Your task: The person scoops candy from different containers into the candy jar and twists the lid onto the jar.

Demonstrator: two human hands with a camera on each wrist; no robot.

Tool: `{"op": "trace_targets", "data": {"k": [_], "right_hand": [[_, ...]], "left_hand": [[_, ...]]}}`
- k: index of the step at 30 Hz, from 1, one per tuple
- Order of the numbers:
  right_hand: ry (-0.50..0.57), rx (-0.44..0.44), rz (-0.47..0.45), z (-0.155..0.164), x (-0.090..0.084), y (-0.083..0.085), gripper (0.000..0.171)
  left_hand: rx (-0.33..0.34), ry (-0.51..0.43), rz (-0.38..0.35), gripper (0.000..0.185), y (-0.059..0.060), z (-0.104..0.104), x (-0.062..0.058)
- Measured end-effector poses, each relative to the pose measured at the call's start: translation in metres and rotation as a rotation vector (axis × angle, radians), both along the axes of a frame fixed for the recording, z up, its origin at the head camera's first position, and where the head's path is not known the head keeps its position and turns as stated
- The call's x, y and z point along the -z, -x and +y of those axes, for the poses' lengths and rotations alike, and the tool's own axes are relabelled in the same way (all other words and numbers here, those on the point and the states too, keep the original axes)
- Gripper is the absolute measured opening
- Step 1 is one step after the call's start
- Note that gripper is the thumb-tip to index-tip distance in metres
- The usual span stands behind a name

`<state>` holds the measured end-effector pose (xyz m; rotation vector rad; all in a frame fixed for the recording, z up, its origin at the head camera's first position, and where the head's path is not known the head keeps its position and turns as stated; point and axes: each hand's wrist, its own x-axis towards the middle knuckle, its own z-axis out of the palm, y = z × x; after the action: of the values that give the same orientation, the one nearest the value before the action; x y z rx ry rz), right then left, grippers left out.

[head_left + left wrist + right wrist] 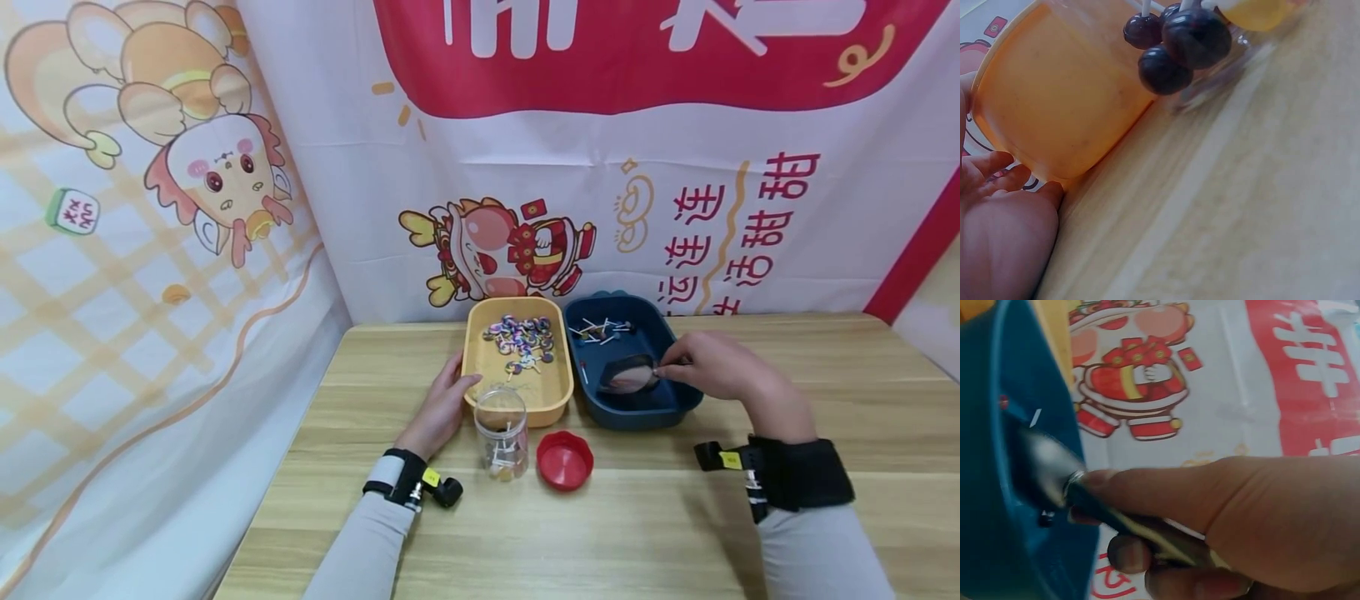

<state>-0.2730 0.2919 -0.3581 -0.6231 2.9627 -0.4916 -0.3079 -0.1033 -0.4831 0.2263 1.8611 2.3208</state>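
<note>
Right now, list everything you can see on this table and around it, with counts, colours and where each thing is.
yellow tray: one, yellow, centre back of table, holds a pile of multicoloured lollipops.
blue tray: one, dark blue, right of yellow tray, a few sticks at its far end.
scoop: one, metallic, inside blue tray.
jar: one, clear, open, in front of yellow tray, a few lollipops inside.
lid: one, red, right of jar.
table: one, light wood.
banner: cartoon print, white and red, behind table.
left hand: rests against yellow tray.
right hand: pinches scoop handle.
</note>
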Motion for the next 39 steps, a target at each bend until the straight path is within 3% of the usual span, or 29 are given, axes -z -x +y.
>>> {"op": "trace_targets", "data": {"k": [14,27,39], "right_hand": [[0.065,0.001,-0.029,-0.012,0.021,0.016,0.022],[-0.066,0.068,-0.075,-0.024,0.034,0.024,0.033],[-0.056,0.124,-0.152,-0.041,0.059,0.032,0.023]], "left_hand": [[-0.006,-0.002,0.001,0.068,0.0,-0.001,0.002],[0.003,0.003,-0.001,0.068,0.001,-0.002,0.002],[-0.005,0.011,0.013,0.065,0.0,0.0,0.001]]}}
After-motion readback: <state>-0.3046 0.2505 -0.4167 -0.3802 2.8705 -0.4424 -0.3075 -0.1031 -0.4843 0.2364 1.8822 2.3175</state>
